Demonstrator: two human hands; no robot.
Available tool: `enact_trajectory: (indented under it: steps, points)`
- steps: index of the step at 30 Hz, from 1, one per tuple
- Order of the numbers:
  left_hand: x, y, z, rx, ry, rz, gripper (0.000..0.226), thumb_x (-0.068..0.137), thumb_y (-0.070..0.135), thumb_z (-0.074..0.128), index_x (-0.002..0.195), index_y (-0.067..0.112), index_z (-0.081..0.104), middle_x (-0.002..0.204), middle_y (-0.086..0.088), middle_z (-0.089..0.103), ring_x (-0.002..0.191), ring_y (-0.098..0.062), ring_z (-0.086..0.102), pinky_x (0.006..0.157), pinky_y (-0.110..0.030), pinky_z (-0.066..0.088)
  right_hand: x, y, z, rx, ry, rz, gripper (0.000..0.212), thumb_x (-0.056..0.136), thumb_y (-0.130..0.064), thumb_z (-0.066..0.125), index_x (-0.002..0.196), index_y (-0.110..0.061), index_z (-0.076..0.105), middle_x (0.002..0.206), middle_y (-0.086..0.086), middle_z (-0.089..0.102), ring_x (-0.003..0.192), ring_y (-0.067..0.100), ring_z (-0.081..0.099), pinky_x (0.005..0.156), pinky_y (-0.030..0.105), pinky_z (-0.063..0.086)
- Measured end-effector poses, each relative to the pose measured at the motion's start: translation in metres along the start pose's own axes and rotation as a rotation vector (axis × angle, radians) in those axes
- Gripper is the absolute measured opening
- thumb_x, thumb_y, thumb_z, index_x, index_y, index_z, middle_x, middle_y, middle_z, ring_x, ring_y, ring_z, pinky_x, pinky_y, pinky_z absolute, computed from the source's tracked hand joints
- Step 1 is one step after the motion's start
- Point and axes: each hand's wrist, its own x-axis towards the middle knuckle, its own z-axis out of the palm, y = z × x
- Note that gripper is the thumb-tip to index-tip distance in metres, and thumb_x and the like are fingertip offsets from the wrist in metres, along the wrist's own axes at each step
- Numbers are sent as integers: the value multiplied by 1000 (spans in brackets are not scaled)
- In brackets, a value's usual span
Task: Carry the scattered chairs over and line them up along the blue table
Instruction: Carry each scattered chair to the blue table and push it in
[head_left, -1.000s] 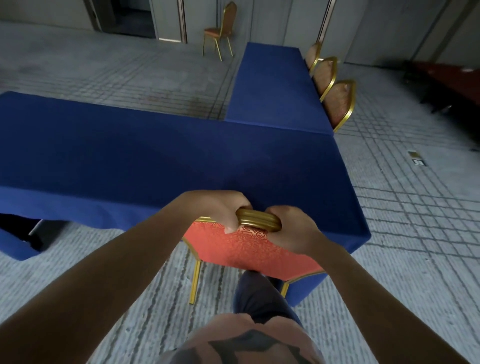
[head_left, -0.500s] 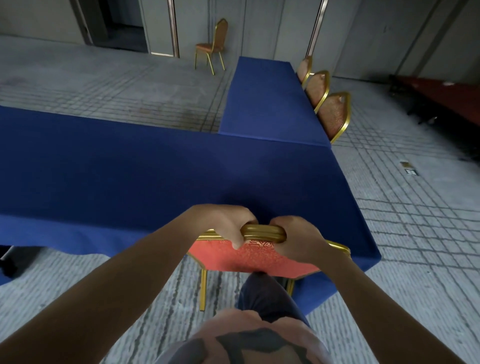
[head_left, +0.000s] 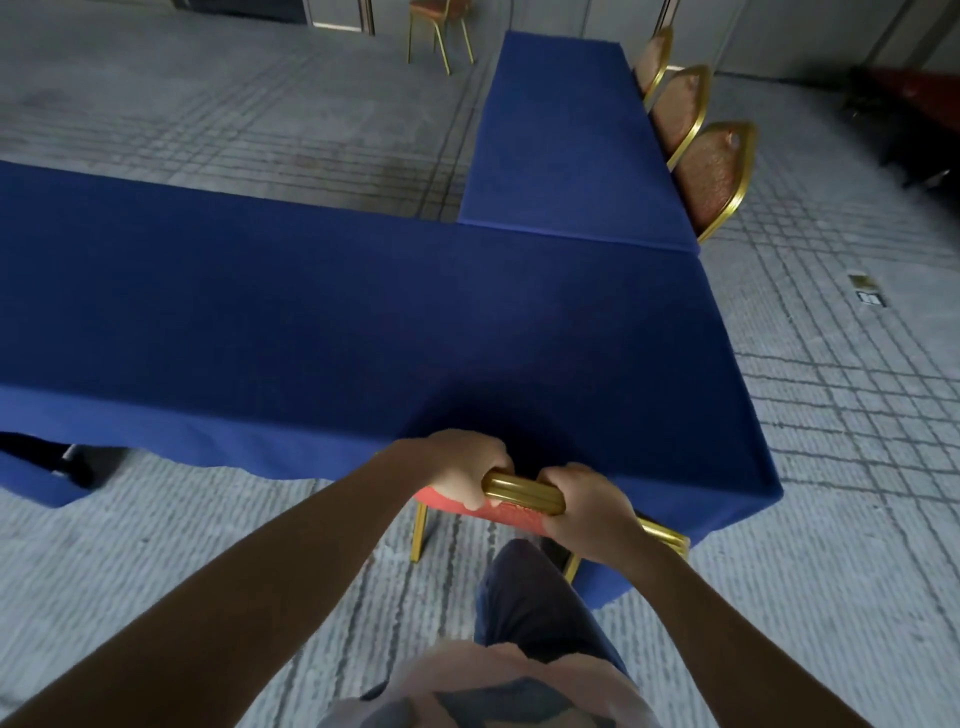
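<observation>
Chair (head_left: 522, 493) gripped by its ribbed gold rail, left hand (head_left: 462, 467) and right hand (head_left: 582, 501) curled round it; blue table (head_left: 363, 322) edge draped just beyond; open carpet (head_left: 182, 545) leftward

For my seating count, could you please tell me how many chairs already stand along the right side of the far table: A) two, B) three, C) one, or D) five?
B: along the right edge of the far table stand a near chair, a middle chair and a far chair.
</observation>
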Motion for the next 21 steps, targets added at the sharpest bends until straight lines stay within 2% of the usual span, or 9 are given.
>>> enact_trajectory:
  steps: [3,7,11,13,16,21]
  points:
    - [0,7,5,-37,48,-20,24,73,13,60,96,20,65,96,2,59,79,-19,58,72,-39,52,-1,4,-7,-38,-21,-27,21,78,-28,61,99,-29,59,90,-6,50,86,23,56,66,27,32]
    - [6,18,9,-123,176,-77,24,76,10,60,98,19,63,95,5,57,83,-18,56,69,-34,48,5,10,-21,-98,-100,-80,44,71,-37,50,112,-21,60,101,2,58,93,24,57,68,25,29]
    - [10,29,15,-155,157,-70,31,75,10,62,103,24,61,93,10,50,82,-14,52,70,-31,45,-1,20,-25,-87,-148,-102,20,81,-23,61,99,-29,55,89,-9,48,81,17,49,61,24,29]
    - [10,33,16,-140,125,-66,32,75,10,62,104,24,61,93,10,49,82,-14,51,70,-31,45,-6,24,-22,-82,-150,-97,20,82,-23,62,98,-30,54,88,-11,46,78,13,45,61,25,30]
    - [7,36,15,-118,97,-82,32,76,10,62,106,22,62,98,6,56,84,-16,54,75,-35,51,-6,25,-18,-71,-140,-94,28,81,-23,62,109,-29,59,91,-10,46,80,12,46,67,27,34]
    - [3,43,17,-129,83,-113,36,76,9,62,109,22,63,100,4,57,86,-19,56,77,-36,52,-10,24,-21,-64,-183,-131,29,82,-23,64,110,-28,61,91,-10,49,83,16,54,67,29,39]
